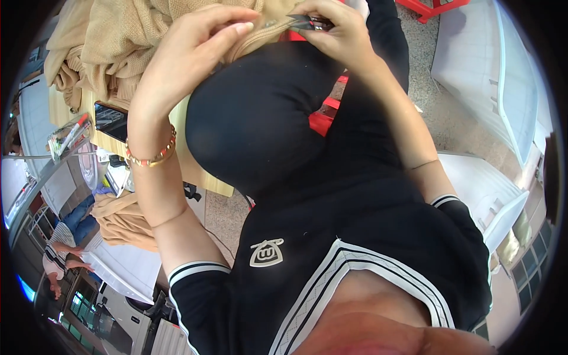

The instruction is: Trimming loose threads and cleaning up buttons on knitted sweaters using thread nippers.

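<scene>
Head view: the right hand (334,29) grips small dark snips (307,22), closed around them, touching the tan knit fabric (118,35) heaped on the wooden table (195,171). Beside the snips, the left hand (189,56) pinches the fabric's edge between fingertips.

place: garment workshop | evidence: beige knit fabric (112,41) heaped on wooden table (195,177) | white machine housings (491,77) right | concrete floor (438,112)
</scene>
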`<state>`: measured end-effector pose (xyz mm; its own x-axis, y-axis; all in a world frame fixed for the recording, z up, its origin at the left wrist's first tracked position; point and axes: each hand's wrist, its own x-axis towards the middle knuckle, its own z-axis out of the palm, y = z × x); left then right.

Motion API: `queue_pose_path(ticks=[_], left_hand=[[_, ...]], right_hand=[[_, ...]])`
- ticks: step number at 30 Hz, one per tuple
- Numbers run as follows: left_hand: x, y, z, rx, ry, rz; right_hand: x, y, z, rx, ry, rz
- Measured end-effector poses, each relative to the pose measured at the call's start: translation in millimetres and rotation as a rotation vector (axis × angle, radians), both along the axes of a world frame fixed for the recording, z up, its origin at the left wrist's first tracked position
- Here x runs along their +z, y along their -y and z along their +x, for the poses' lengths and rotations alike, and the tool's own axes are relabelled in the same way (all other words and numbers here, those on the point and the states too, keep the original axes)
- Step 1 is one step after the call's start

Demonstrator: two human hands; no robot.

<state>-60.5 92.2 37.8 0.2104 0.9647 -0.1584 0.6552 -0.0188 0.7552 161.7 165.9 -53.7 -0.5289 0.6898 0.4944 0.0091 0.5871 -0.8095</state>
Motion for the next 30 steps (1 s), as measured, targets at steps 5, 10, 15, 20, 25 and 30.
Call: queue_pose_path(ticks=[5,10,15,20,25,30], left_hand=[[-3,-2,9,0.038,0.415,-0.255],[0,16,1,-0.047,0.276,-0.112],[41,53,-6,0.086,0.231,0.04],[77,112,-4,0.041,0.089,0.298],[45,144,6,0.308,-0.016,0.305],[39,150,13,0.452,0.146,0.394]], right_hand=[[36,9,16,-0.116,-0.048,0.401],[56,16,21,-0.029,0.039,0.49],[64,25,7,0.089,-0.078,0.589],[84,39,-1,0.483,-0.18,0.559],[68,55,-3,0.631,-0.149,0.469],[71,67,4,0.499,-0.026,0.334]])
